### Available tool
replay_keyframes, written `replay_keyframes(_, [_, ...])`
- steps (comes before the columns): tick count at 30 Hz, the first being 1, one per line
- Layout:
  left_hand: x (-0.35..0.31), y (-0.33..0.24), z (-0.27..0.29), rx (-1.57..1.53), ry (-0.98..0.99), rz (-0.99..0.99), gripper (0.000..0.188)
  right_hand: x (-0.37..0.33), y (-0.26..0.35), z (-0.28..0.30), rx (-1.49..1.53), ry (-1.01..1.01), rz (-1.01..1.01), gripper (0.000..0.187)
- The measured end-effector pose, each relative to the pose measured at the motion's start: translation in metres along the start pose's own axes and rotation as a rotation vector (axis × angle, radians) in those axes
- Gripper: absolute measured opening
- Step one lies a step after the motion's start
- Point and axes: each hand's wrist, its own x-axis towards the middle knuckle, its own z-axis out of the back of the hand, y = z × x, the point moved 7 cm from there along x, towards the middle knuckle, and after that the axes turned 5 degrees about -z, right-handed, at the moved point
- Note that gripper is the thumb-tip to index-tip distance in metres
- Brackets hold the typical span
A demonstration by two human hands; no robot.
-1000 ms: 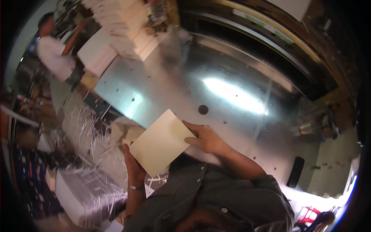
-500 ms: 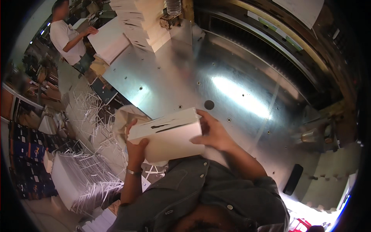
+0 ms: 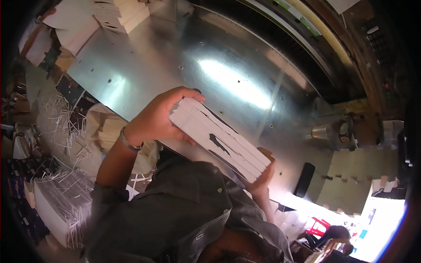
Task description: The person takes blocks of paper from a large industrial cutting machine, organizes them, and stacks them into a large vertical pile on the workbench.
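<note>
A thick stack of white paper sheets is held between my two hands, tilted so that it slants down to the right. Its long layered edge shows, with a ragged black mark on it. My left hand is closed round the upper left end, thumb and fingers on opposite sides. At the lower right end, my right hand grips the stack, partly hidden behind it. Under and beyond the stack spreads a shiny metal table dotted with small holes.
Tall paper stacks stand at the table's far left, near another person's arm. A black oblong object lies at the right. Paper strips litter the floor at left, by a large paper pile.
The paper stack has turned from nearly level to slanting down rightward, its marked edge now facing up. My left hand rose and my right hand dropped. The whole view swung to the right.
</note>
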Motion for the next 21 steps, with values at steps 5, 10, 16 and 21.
replay_keyframes(5, [0.015, -0.024, -0.008, 0.547, 0.076, -0.157, 0.078, -0.012, -0.017, -0.003, 0.010, -0.038, -0.112, 0.076])
replay_keyframes(10, [0.000, -0.061, -0.064, 0.893, 0.254, -0.233, 0.069, 0.016, -0.022, 0.014, 0.528, 0.007, -0.301, 0.082])
replay_keyframes(16, [-0.017, -0.054, -0.098, 0.890, 0.234, -0.325, 0.060, 0.070, -0.010, 0.013, 0.566, 0.465, -0.470, 0.043])
replay_keyframes(21, [-0.019, -0.058, -0.094, 0.873, 0.230, -0.315, 0.057, 0.107, -0.005, 0.037, 0.224, 0.301, -0.274, 0.043])
